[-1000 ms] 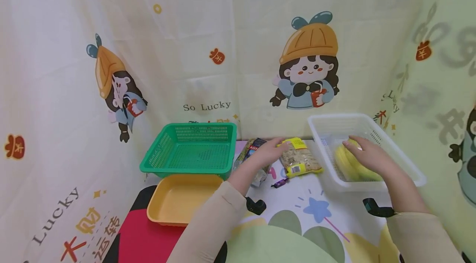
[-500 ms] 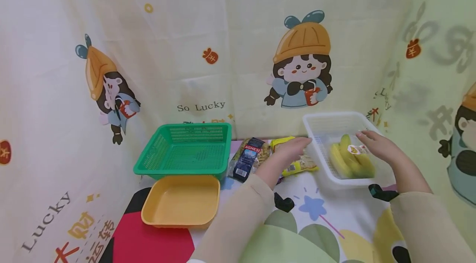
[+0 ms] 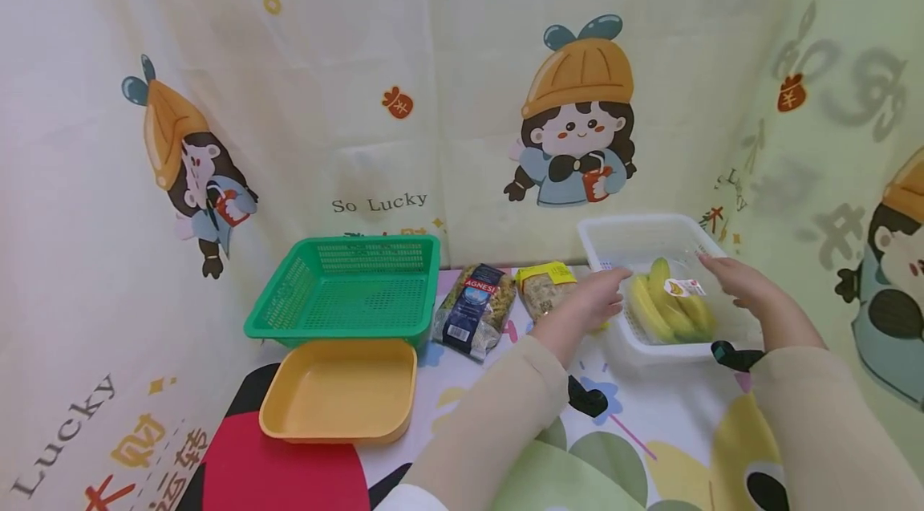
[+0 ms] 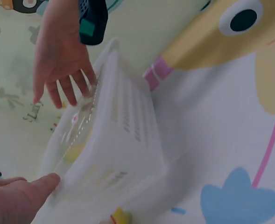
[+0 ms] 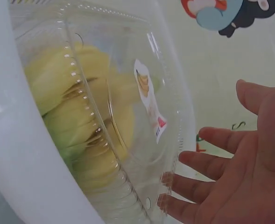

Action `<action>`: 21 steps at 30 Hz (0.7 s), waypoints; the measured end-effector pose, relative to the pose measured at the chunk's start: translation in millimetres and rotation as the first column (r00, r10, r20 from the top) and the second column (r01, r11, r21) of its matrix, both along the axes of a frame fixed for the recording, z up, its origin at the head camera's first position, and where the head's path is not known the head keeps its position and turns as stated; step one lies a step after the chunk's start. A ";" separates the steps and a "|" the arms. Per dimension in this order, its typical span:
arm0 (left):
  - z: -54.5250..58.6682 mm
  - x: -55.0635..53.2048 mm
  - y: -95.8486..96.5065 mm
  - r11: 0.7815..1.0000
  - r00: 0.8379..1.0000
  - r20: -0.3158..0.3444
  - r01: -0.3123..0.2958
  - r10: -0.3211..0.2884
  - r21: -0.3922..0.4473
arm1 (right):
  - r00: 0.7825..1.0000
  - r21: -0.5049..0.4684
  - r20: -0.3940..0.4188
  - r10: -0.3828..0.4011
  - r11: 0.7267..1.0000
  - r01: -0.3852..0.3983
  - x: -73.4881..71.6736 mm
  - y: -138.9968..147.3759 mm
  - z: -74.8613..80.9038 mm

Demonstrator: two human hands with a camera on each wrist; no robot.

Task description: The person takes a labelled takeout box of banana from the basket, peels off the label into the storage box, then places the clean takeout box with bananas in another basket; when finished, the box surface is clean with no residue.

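Near the back edge of the worktop [image 3: 442, 383], the person's left grip [image 3: 588, 302] and forearm [image 3: 559, 334] hide the lower right of a yellow-topped bag [image 3: 545, 282]. In the left wrist view, a white basket [image 4: 137, 140] mostly hides bananas [image 4: 76, 151]; a yellow-and-red scrap [image 4: 122, 216], cut by the bottom edge, is unidentifiable.

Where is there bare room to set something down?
Bare cloth between the forearms, in front of the white basket; bare floors in the yellow tray and green basket. Crowded: the white basket, its packed bananas flanked by left hand and right hand, and between baskets, where two bags lie.
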State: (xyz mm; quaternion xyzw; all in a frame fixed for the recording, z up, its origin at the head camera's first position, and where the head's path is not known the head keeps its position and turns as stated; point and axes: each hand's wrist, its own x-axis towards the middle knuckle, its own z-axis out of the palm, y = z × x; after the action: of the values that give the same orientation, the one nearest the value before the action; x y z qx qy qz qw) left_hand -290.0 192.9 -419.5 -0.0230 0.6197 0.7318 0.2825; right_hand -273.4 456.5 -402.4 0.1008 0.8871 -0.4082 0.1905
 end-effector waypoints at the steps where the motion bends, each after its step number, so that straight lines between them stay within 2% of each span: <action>1: -0.9 0.7 4.3 0.999 1.000 0.016 -0.024 0.024 0.031 | 1.000 -0.020 0.022 -0.008 1.000 0.008 -0.8 1.9 -0.5; 3: -2.1 2.3 12.0 0.994 0.998 0.041 -0.060 0.056 0.097 | 0.998 -0.067 0.065 -0.023 0.997 0.028 -1.4 5.7 -2.1; 7: -3.8 8.8 23.7 0.974 0.995 0.095 -0.059 0.039 0.218 | 0.991 -0.131 0.124 -0.049 0.989 0.065 -0.4 14.8 -8.4; 10: -5.2 15.1 32.1 0.959 0.986 0.157 -0.094 0.053 0.269 | 0.988 -0.168 0.145 -0.058 0.982 0.083 0.9 21.6 -11.5; 15: -10.9 21.5 44.2 0.939 0.962 0.230 -0.208 0.146 0.275 | 0.986 -0.192 0.162 -0.046 0.978 0.077 1.1 28.9 -11.1; 18: -13.6 23.9 51.1 0.931 0.945 0.250 -0.272 0.211 0.245 | 0.985 -0.201 0.168 -0.024 0.978 0.058 0.4 29.6 -9.7; 21: -14.4 26.3 56.4 0.925 0.937 0.248 -0.303 0.246 0.227 | 0.985 -0.204 0.170 0.000 0.978 0.035 0.0 29.6 -9.9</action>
State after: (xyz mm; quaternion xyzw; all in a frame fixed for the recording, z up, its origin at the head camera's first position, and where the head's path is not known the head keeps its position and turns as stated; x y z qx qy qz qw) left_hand -263.7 249.3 -433.9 -0.1514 0.4739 0.8329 0.2424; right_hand -273.4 486.1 -412.3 0.1225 0.8197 -0.4897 0.2708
